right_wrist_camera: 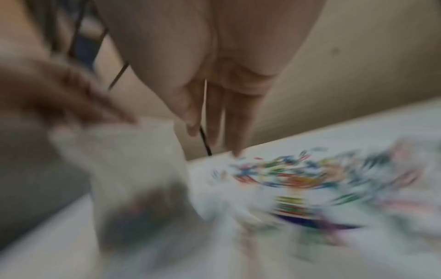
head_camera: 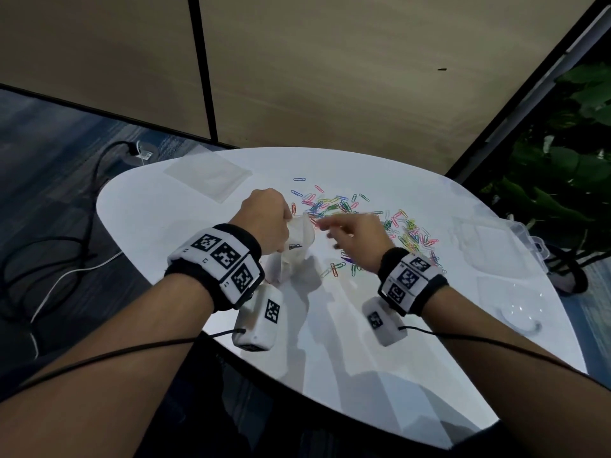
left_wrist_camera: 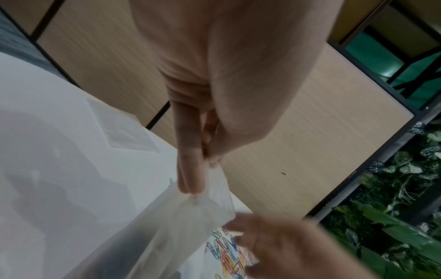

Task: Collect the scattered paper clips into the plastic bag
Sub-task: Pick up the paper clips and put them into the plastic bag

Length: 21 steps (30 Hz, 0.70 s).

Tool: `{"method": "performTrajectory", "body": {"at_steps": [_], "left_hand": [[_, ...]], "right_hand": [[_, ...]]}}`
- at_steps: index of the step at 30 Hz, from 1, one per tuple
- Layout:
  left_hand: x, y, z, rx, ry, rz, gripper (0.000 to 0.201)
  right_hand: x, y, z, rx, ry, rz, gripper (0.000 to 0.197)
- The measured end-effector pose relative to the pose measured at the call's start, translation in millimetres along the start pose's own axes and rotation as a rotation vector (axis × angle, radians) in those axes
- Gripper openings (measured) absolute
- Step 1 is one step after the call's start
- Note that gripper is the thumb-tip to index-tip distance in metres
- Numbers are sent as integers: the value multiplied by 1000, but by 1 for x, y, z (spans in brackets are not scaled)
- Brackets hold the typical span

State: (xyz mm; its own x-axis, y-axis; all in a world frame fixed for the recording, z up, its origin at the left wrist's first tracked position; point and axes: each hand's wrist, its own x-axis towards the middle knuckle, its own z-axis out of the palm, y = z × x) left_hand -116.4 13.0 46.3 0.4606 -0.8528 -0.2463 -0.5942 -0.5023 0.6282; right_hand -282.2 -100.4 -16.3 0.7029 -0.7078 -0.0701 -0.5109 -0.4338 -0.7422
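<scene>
Many coloured paper clips (head_camera: pixel 350 208) lie scattered on the white table (head_camera: pixel 172 219), with a few more (head_camera: pixel 337 267) nearer me. My left hand (head_camera: pixel 286 226) pinches the rim of the translucent plastic bag (head_camera: pixel 297 251) and holds it upright over the table. In the left wrist view the left hand (left_wrist_camera: pixel 203 181) pinches the bag (left_wrist_camera: pixel 171 232) between thumb and fingers. My right hand (head_camera: pixel 330 228) is motion-blurred, right of the bag's mouth and above the clips. In the right wrist view its fingers (right_wrist_camera: pixel 233 120) hang straight with nothing seen between them, beside the bag (right_wrist_camera: pixel 133 166) and blurred clips (right_wrist_camera: pixel 305 175).
A second flat plastic bag (head_camera: pixel 208 175) lies at the table's far left. Clear plastic boxes (head_camera: pixel 486 246) sit near the right edge. Cables (head_camera: pixel 66 246) run over the floor on the left, and green plants (head_camera: pixel 562 180) stand to the right.
</scene>
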Motion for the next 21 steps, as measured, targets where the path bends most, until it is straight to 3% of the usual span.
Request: {"method": "performTrajectory", "body": {"at_steps": [3,5,8,12,15,18,21], "left_hand": [[1,-2,0,-7,-9,-7,31],[2,-2,1,-2,-17,-4,31],[4,-3,2,6,-10,-4,29],[6,-5,4,21,-7,-4,28],[8,-3,7,39,-12,2,26],[8,-2,8,58,-15,15,27],[7,0,9,66,-24,17,30]], "right_hand": [[-17,48,15,-754,-385,-160,52],[-30,69,27,-933,-495,-265,56],[-33,94,23,-979,-442,-230,61],[-22,127,-5,-1066,-328,35,61],[-11,141,-17,-994,-308,153,57],[0,145,-19,-935,-236,119,52],[6,136,-17,-890,-85,-10,25]]}}
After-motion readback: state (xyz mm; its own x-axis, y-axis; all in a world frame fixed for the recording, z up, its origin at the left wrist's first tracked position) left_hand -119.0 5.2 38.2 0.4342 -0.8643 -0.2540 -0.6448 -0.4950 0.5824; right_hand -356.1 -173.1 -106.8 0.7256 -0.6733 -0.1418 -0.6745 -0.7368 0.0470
